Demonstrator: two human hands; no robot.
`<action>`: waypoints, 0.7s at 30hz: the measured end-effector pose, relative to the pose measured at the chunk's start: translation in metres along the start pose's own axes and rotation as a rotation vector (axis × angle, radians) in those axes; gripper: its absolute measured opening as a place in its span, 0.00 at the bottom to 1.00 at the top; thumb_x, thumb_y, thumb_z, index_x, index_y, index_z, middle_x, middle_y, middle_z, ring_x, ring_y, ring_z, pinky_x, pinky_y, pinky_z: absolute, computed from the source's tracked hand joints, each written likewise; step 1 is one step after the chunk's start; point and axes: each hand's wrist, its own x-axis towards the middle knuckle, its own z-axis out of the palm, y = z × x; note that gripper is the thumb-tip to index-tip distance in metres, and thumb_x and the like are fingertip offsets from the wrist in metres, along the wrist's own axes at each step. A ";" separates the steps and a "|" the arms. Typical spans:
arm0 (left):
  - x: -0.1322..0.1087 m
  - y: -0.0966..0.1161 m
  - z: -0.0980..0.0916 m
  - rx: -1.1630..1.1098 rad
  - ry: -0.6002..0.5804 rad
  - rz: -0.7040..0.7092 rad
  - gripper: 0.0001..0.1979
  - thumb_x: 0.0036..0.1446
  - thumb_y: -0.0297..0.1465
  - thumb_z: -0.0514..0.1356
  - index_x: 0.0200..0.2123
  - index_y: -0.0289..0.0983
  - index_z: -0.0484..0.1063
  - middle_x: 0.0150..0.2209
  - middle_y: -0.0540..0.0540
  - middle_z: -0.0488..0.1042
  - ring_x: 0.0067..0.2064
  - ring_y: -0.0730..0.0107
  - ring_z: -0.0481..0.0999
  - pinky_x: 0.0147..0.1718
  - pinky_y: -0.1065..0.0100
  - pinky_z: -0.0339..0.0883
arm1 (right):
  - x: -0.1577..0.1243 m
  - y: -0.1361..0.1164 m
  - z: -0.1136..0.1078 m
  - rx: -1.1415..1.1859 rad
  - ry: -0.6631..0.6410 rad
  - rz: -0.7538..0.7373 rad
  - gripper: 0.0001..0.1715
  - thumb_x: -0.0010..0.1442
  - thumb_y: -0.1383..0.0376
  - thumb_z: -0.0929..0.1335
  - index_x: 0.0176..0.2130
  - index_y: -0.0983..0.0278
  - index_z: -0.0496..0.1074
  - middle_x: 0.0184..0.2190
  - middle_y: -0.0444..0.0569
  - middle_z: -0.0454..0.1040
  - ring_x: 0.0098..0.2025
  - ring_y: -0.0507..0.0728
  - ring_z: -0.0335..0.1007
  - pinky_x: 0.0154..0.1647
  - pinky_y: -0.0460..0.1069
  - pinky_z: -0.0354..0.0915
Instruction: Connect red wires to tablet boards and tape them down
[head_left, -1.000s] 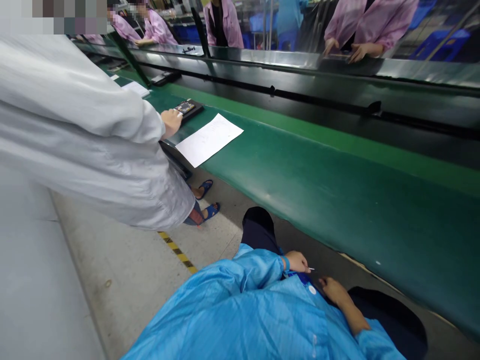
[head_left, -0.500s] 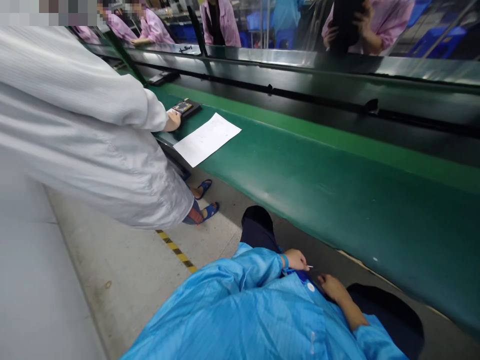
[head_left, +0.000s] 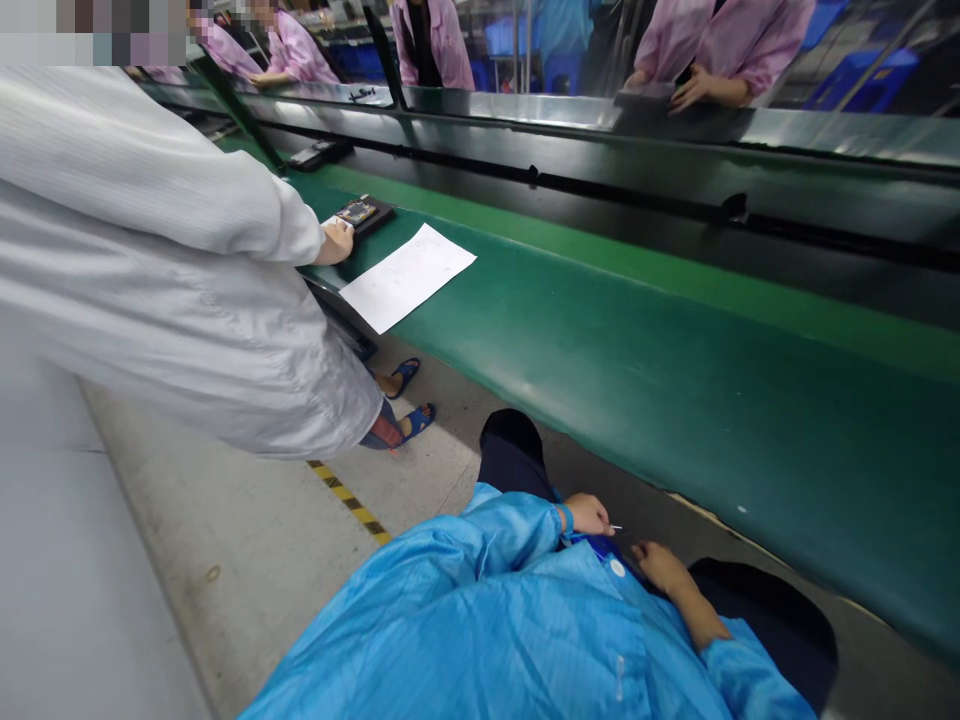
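Over my lap, below the front edge of the green bench (head_left: pixel 585 340), my left hand (head_left: pixel 589 513) is closed in a pinch. A thin, whitish stick (head_left: pixel 616 527) pokes out from its fingertips; its exact kind is too small to tell. My right hand (head_left: pixel 660 567) rests a little to the right, low over my lap, its fingers curled. What lies in those fingers, if anything, is hidden. The two hands are apart. A blue band (head_left: pixel 567 519) circles my left wrist.
A white paper sheet (head_left: pixel 409 278) lies on the bench. Left of me stands a person in a white coat (head_left: pixel 187 240), one hand at a black tray with a circuit board (head_left: pixel 356 211). Across the line, people in pink jackets (head_left: pixel 716 45) work. Striped tape (head_left: pixel 349 503) marks the floor.
The person across the line has lowered a dark panel from upright to nearly flat. My view has shifted slightly; my hands keep about the same pose.
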 end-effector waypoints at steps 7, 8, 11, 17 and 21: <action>0.000 0.000 0.000 0.003 0.001 -0.004 0.11 0.60 0.42 0.68 0.40 0.42 0.85 0.38 0.53 0.83 0.40 0.72 0.79 0.40 0.74 0.68 | 0.000 0.000 -0.001 -0.003 -0.005 -0.003 0.27 0.73 0.61 0.57 0.56 0.68 0.79 0.55 0.64 0.81 0.60 0.65 0.78 0.57 0.52 0.67; 0.001 0.000 -0.001 0.003 0.001 -0.002 0.11 0.60 0.42 0.68 0.40 0.42 0.85 0.38 0.53 0.83 0.39 0.72 0.79 0.40 0.74 0.68 | 0.001 0.000 -0.001 -0.004 -0.008 -0.003 0.27 0.73 0.62 0.57 0.56 0.68 0.78 0.55 0.64 0.81 0.59 0.65 0.78 0.57 0.52 0.67; 0.001 -0.001 -0.001 0.003 0.002 0.000 0.12 0.60 0.42 0.68 0.41 0.42 0.85 0.38 0.52 0.83 0.40 0.71 0.78 0.40 0.73 0.68 | 0.002 0.001 -0.001 -0.004 -0.016 -0.006 0.27 0.74 0.62 0.57 0.56 0.68 0.78 0.54 0.63 0.82 0.59 0.64 0.78 0.57 0.52 0.67; 0.002 -0.001 0.000 -0.002 0.015 -0.005 0.12 0.59 0.43 0.69 0.41 0.43 0.85 0.38 0.52 0.83 0.41 0.70 0.79 0.43 0.73 0.69 | 0.003 0.002 0.001 -0.010 -0.016 -0.009 0.27 0.74 0.61 0.57 0.55 0.68 0.78 0.54 0.64 0.81 0.59 0.65 0.78 0.57 0.52 0.67; 0.002 -0.001 0.000 -0.001 0.013 -0.007 0.12 0.59 0.43 0.68 0.41 0.43 0.85 0.39 0.52 0.83 0.42 0.70 0.80 0.44 0.73 0.70 | 0.003 0.003 0.002 -0.005 -0.010 -0.008 0.27 0.74 0.61 0.57 0.55 0.68 0.78 0.55 0.64 0.81 0.60 0.65 0.78 0.57 0.52 0.66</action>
